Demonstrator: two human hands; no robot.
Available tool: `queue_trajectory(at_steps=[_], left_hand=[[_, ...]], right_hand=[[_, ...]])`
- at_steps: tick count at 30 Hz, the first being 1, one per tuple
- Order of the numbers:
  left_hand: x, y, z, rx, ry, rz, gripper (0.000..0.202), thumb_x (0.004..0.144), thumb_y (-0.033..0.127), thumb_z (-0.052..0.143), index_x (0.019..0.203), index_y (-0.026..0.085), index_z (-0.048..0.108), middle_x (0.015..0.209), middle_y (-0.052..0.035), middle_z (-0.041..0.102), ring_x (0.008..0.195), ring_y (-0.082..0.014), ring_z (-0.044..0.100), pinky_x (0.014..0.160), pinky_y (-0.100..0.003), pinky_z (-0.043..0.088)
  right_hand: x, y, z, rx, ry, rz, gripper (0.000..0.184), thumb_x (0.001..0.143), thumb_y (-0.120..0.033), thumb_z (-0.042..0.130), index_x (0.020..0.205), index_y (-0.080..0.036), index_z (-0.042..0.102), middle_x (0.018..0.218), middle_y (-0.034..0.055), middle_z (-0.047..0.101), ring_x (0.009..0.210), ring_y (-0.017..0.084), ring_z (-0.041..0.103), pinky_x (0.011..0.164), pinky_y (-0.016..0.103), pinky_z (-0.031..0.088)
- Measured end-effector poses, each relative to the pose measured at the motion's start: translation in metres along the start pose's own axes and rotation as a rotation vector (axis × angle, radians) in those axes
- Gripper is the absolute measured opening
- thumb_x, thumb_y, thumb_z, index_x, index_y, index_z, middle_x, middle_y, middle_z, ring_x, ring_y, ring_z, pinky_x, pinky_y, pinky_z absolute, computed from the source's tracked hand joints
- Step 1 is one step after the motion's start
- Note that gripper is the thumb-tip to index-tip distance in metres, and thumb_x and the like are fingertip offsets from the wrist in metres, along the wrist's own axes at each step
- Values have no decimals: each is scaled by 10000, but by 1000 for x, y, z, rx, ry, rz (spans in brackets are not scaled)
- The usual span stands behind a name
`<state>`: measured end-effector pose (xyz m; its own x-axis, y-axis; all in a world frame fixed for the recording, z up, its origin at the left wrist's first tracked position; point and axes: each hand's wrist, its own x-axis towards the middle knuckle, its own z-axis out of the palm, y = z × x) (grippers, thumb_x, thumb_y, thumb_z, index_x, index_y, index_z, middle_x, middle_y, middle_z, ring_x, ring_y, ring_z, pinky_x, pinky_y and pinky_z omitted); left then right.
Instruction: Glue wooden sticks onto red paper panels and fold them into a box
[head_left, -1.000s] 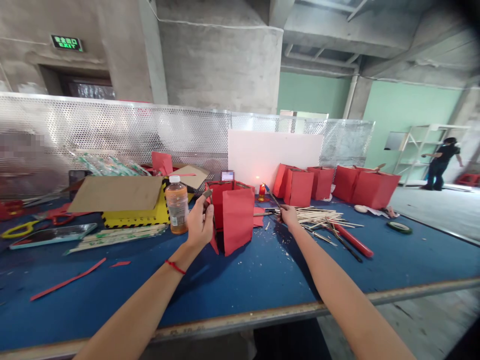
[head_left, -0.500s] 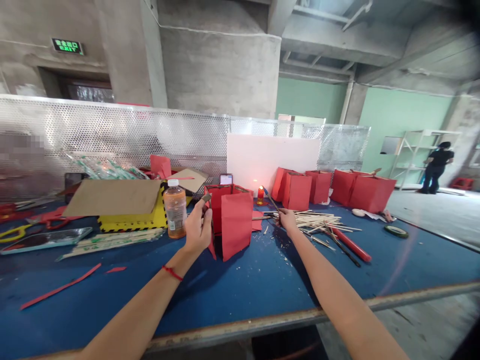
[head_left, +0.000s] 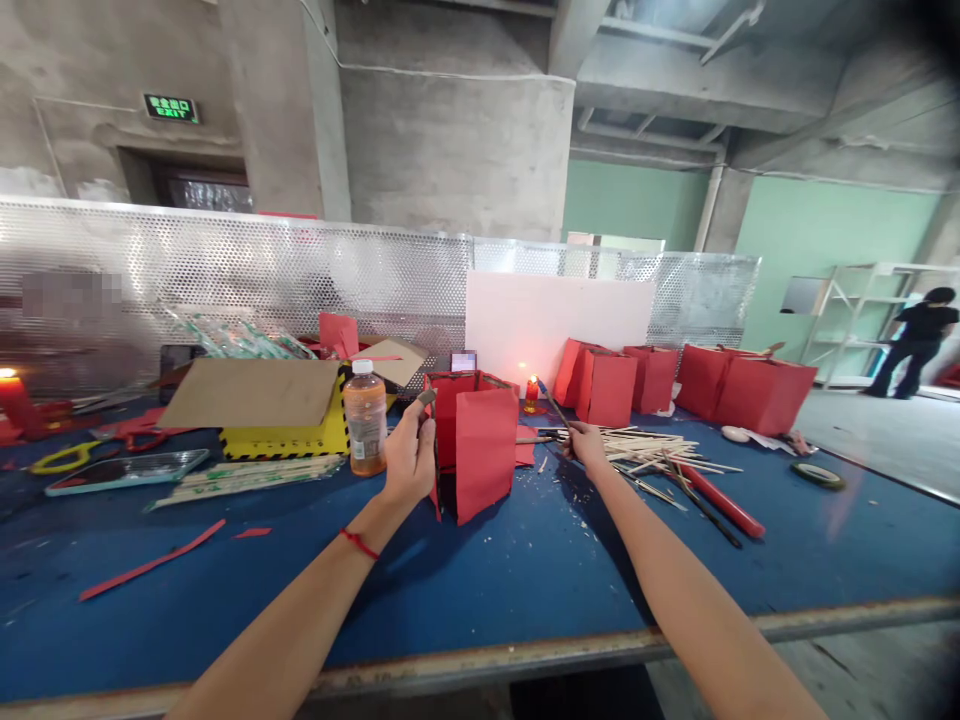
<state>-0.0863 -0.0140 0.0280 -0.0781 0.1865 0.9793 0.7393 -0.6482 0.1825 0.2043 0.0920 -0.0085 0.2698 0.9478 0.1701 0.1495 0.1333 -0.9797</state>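
Note:
My left hand (head_left: 409, 462) is closed on a thin stick at the near left corner of a red paper lantern (head_left: 475, 440) standing on the blue table (head_left: 487, 580). My right hand (head_left: 587, 445) reaches far forward and pinches a thin dark stick (head_left: 553, 405) whose tip points toward a small lit red candle (head_left: 532, 394). A pile of wooden sticks (head_left: 649, 450) lies just right of that hand.
An orange drink bottle (head_left: 366, 417) and a yellow box with cardboard flaps (head_left: 277, 405) stand left of the lantern. Several finished red lanterns (head_left: 679, 382) line the back right. A red rod (head_left: 721, 502), tape roll (head_left: 817, 475), scissors (head_left: 64, 457) and paper scraps lie about. A person (head_left: 916, 338) stands far right.
The view has shifted slightly, bringing a lit candle into sight at far left. Both hands hold almost the same poses; the right hand's stick stays aimed at the small candle.

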Motion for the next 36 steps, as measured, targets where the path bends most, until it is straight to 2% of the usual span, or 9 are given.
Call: queue_trajectory(at_steps=[8,13,20,26,32,36], left_hand=[[2,3,-2,18,-16,3,416,1002,395,315,1214,155,579,864,-68,661,722,-158,614,669,-279,499],[2,2,-2,8,-28,-10,412,1000,398,328,1213,151,579,748,-26,609,602,-130,543,602,-256,457],[3,0,-2,25,-36,-6,391,990,378,359,1219,145,574,743,-22,601,587,-128,531,587,-255,445],[8,-3,-2,-16,-29,8,353,997,336,331,1149,163,598,875,-66,635,792,-176,596,736,-304,483],[16,-11,-4,17,74,-105,342,977,424,373,1003,169,600,857,-63,566,830,-200,552,829,-368,473],[20,-11,-7,8,120,-105,383,979,440,365,1152,184,591,1101,-114,608,1099,-238,554,994,-414,437]], right_hand=[[-4,-6,1,55,8,89,384,882,-117,470,1234,-37,600,389,-78,460,322,128,490,360,202,372],[-3,-6,2,64,8,99,401,888,-115,450,1258,-38,585,396,-74,467,331,131,491,370,205,376],[-6,-9,1,59,22,93,370,889,-123,477,1225,-54,613,407,-71,472,335,122,491,380,201,385],[-7,-9,0,59,14,88,376,901,-87,420,1223,-36,606,406,-69,465,331,119,483,378,203,383],[-5,-6,-1,57,9,78,345,893,-120,470,1194,-58,627,426,-56,497,348,126,505,398,213,404],[-2,-3,-1,59,3,65,333,885,-155,504,1175,-75,644,425,-54,504,345,128,504,395,219,405]])
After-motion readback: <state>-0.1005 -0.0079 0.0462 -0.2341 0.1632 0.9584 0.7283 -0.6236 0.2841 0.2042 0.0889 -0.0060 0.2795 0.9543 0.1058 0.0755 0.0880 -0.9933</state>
